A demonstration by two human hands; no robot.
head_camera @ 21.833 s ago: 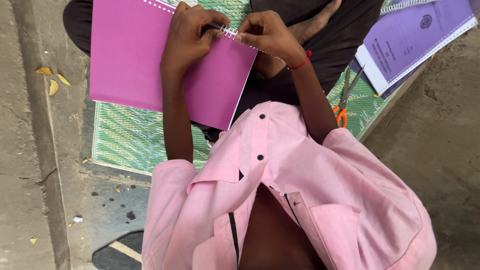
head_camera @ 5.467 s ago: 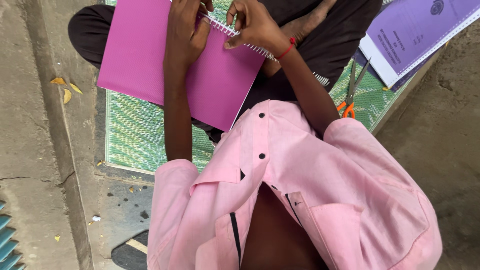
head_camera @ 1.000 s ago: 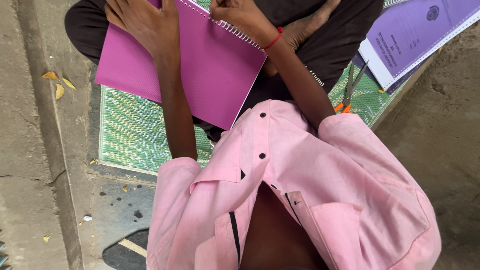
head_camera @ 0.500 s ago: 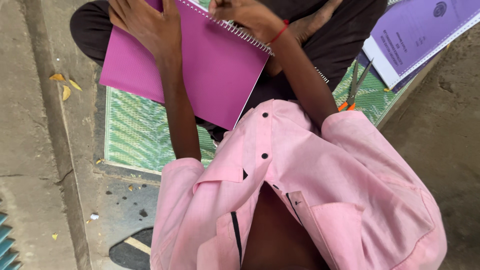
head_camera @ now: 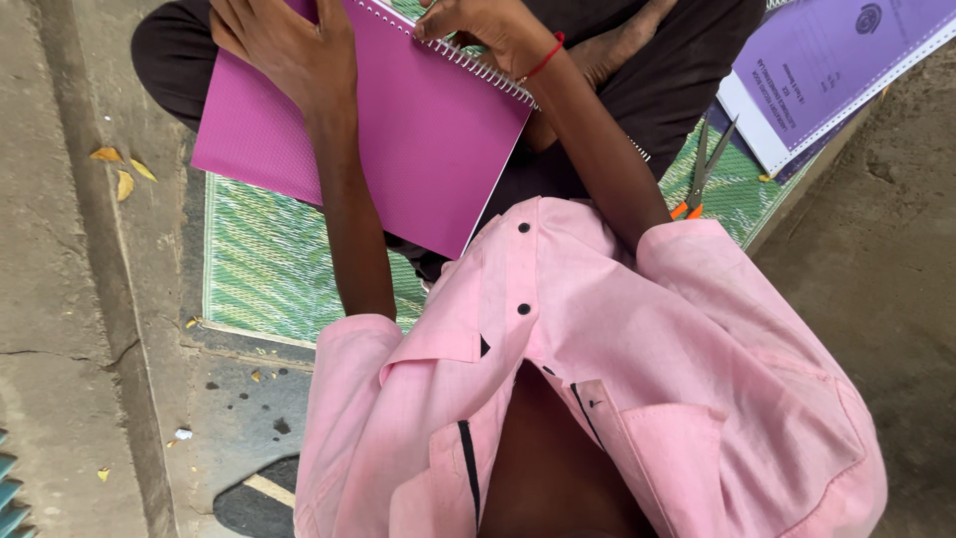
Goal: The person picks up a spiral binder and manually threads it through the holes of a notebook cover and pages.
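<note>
Left hand (head_camera: 289, 55) flat, open, pinning magenta spiral-bound plastic-cover notebook (head_camera: 398, 130); right hand (head_camera: 488, 25) pinching its wire coil (head_camera: 458, 58); keep cover steady.

The notebook (head_camera: 398, 149) is pink and shut, with a white wire spiral along its top edge, lying tilted on the lap.

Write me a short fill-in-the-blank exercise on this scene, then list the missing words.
1. The left hand lies flat on the cover of a notebook whose colour is ____.
2. The right hand pinches the notebook's wire ____ along its top edge.
3. The scissors with orange handles lie on a woven mat whose colour is ____.
4. The person's shirt is ____.

Missing words: magenta; spiral; green; pink
</note>
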